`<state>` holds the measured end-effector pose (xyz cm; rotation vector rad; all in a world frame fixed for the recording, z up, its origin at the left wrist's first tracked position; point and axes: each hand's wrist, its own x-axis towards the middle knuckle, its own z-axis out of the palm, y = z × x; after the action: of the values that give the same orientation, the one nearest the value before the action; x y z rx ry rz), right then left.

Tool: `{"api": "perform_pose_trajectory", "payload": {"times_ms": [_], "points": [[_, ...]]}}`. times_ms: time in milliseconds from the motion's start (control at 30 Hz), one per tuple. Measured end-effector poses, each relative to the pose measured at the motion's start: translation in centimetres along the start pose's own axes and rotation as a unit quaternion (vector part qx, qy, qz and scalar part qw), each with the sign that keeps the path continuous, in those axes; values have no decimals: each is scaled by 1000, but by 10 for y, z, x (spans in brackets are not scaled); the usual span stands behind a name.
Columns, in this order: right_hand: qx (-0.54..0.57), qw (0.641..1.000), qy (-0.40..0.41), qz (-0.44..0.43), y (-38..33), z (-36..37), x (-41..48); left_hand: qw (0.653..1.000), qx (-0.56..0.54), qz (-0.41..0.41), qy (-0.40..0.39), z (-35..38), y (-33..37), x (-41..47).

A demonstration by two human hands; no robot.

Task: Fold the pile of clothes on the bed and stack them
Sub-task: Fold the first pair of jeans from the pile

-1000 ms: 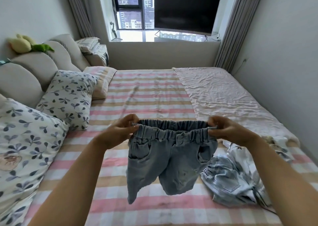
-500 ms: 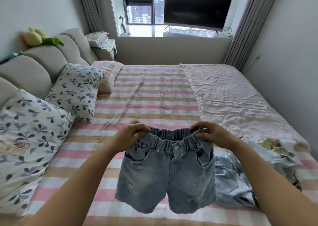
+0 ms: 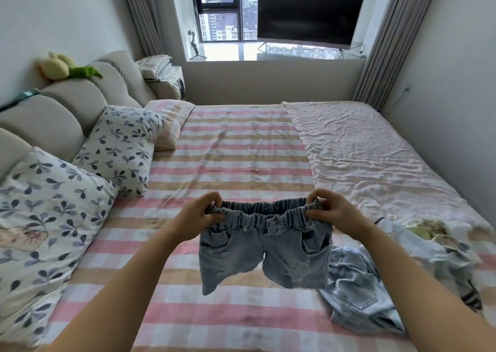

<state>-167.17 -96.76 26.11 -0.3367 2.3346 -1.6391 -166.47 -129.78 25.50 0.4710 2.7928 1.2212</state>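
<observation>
Two hands, left hand [image 3: 197, 217] and right hand [image 3: 334, 213], pinch the soft, light faded-blue denim shorts [image 3: 264, 247] at the elastic waistband corners; the limp legs should fold easily.

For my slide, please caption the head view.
Left hand and right hand hold light-blue denim shorts by the elastic waistband over a pink-striped bed.

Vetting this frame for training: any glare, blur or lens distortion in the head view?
Head view: the window sill is blown out white. The wide angle bows the curtains at the frame edges. The shorts and the left hand and right hand gripping them are fairly sharp. The bed goes soft near the bottom edge.
</observation>
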Motion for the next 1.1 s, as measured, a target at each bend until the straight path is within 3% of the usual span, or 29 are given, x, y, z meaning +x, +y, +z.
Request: {"api": "perform_pose_trajectory", "payload": {"times_ms": [100, 200, 267, 400, 667, 800, 867, 967, 1100], "points": [[65, 991, 113, 26, 3, 15, 9, 993, -89, -66, 34, 4, -1, 9], [91, 963, 250, 41, -1, 46, 18, 984, -97, -92, 114, 21, 8, 14], [106, 953, 281, 35, -3, 71, 22, 970, -141, -106, 170, 41, 18, 13], [108, 960, 257, 11, -4, 115, 21, 918, -286, -135, 239, 76, 35, 4], [76, 964, 254, -15, -1, 155, 15, 891, -347, -139, 259, 99, 29, -15], [31, 977, 207, -46, 0, 169, 16, 824, -477, -177, 250, 96, 17, -22], [17, 979, 199, -39, 0, 173, 23, 812, -508, -169, 232, 91, 10, -25], [36, 979, 196, -38, 1, 174, 34, 837, -502, -131, 174, 75, -5, -28], [88, 985, 142, -50, 5, 170, 40, 925, -283, -73, 243, 36, -40, -18]]}}
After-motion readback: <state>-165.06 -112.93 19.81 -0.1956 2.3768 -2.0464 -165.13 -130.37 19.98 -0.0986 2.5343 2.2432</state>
